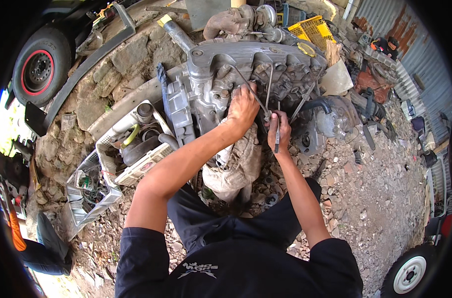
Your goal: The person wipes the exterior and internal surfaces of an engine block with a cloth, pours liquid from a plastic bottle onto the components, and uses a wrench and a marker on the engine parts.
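Observation:
A large grey engine stands before me, with thin metal fuel pipes curving down its near side. My left hand is against the engine's near side, left of these pipes, its fingers bent; what the fingertips grip is hidden. To the right, my right hand is closed round a slim metal tool, whose lower end shows below the fingers; its exact kind is unclear. The fingertips are beside the lower pipe ends. Below my left hand, a dirty pale cloth is draped over a part in front of the engine.
White plastic crates with parts stand at left, beside a stone wall. A round metal housing lies right of the engine. Behind it are a turbocharger and a yellow crate. Another person's leg shows at lower left.

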Available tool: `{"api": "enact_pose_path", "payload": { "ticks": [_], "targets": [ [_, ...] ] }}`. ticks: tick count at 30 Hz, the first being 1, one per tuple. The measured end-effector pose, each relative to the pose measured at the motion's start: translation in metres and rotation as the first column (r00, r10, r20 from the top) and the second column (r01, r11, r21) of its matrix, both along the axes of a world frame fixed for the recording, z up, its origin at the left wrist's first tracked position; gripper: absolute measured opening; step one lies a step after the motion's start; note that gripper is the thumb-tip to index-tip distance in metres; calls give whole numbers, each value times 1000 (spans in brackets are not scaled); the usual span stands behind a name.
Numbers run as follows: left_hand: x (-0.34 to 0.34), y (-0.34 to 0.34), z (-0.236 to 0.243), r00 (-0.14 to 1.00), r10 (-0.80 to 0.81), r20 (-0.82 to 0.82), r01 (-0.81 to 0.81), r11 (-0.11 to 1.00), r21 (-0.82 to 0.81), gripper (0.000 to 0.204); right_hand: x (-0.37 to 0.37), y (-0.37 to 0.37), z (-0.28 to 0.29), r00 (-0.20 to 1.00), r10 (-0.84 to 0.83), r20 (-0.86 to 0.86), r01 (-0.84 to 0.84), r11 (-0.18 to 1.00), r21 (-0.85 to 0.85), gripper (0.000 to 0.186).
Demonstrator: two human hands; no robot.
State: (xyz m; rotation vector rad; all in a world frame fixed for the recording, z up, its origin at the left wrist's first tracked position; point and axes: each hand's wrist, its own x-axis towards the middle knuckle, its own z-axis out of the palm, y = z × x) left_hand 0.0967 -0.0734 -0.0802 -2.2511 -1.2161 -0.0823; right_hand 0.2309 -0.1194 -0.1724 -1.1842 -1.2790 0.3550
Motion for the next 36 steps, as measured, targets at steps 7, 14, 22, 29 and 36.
{"api": "enact_pose_path", "payload": {
  "ticks": [7,14,22,29,36],
  "targets": [
    [-16,-20,-3,993,74,-89,-61,988,143,31,0,-2,7,996,-17,93,20,1000,-23,28],
    [-8,-9,-10,998,28,64,-32,998,63,32,-2,0,5,992,105,-71,-111,989,-93,43],
    [1,-15,-12,987,62,147,-57,998,-42,34,5,1,1,994,96,-55,-102,989,-104,42],
    [-32,-33,-43,980,129,149,-133,991,19,34,0,-2,3,995,66,-71,-74,991,-110,44],
    [-16,-50,-33,883,120,453,-74,990,-119,63,6,11,-13,1000,8,-7,-8,999,-48,44]
  ]
}}
